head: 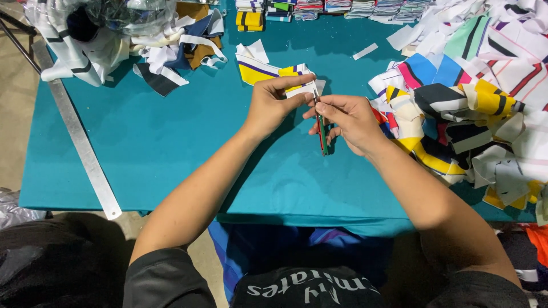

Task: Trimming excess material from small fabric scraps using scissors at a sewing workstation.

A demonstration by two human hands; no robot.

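I see the fabric scrap (pixel 297 80), white with yellow and purple stripes, flat on the teal table (pixel 171 142) at 12 o'clock from the hands. Left hand (pixel 273 105) pinches its near edge, thumb and fingers pressed together. Right hand (pixel 348 122) is closed around small scissors (pixel 321 128) with red-green handles, blades up, touching the scrap. Striped offcut pile (pixel 474 108) sits at 3 o'clock; metal ruler (pixel 80 142) at 9.

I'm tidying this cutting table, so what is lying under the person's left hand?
Under the left hand lies a small white, yellow and purple striped fabric piece on the teal table cover. The part beneath the palm is hidden.
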